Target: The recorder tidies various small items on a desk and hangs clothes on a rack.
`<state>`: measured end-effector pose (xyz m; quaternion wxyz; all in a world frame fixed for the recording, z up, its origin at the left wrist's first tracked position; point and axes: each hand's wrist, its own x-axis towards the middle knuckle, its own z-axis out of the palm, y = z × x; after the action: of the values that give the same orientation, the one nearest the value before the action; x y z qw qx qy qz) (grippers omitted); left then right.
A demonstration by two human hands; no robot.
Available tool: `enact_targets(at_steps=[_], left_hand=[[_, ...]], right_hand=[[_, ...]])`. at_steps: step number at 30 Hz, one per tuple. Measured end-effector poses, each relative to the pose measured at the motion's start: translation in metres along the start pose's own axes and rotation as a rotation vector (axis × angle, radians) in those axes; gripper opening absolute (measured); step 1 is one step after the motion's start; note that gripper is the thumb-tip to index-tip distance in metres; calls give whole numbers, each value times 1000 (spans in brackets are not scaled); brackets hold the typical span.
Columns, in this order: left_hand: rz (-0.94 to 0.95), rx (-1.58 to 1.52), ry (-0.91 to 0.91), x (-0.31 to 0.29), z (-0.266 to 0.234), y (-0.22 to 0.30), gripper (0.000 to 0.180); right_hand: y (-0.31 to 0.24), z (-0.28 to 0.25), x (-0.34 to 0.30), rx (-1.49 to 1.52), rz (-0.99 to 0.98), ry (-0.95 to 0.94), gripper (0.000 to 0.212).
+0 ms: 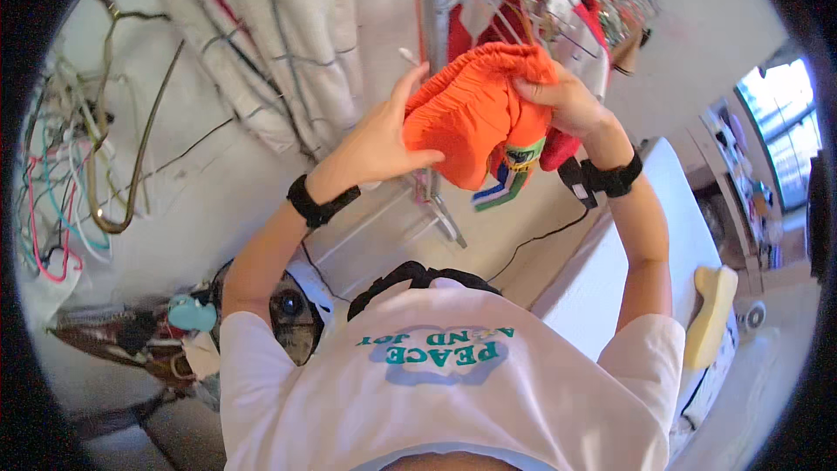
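A pair of bright orange shorts (466, 122) with a gathered elastic waistband is held up between my hands, in front of a clothes rack. My left hand (375, 135) holds its left side, the thumb in front and the other fingers mostly hidden behind the cloth. At the right end of the waistband, my right hand (562, 100) grips the fabric, its thumb pressed on the front. A patch with green, white and blue stripes (501, 192) hangs below the orange cloth. Both wrists wear black bands.
Red and white clothes (580, 30) hang on the metal rack (433, 26) behind the shorts. A checked white cloth (301, 35) hangs at upper left, beside several hangers (65, 183). To the right stand a white surface (658, 209) and a yellow curved object (711, 318).
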<state>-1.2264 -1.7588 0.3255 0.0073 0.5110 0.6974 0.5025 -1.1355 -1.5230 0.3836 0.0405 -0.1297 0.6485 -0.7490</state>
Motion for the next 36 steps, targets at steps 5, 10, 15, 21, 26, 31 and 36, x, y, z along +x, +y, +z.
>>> enact_targets(at_steps=[5,10,15,21,26,31,36], left_hand=[[-227,21,-430,43,-6,-20,38],[-149,-163,-295,92,-26,-7,24],[-50,-288,-173,134,-26,3,31],[95,-263,-207,143,-15,22,40],[183,21,-329,143,-16,44,39],[291,425,-599,127,-8,53,44],[321,471,-661,122,-10,53,34]], right_hand=[[-26,-37,-39,-663,8,283,26],[-21,-103,-85,-743,94,493,27],[-23,-113,-105,-542,-4,517,27],[-33,-118,-124,-620,-30,557,29],[-42,-119,-131,-630,-42,542,30],[-49,-113,-127,-1007,-144,410,52],[-67,-70,-119,-1231,-150,124,73]])
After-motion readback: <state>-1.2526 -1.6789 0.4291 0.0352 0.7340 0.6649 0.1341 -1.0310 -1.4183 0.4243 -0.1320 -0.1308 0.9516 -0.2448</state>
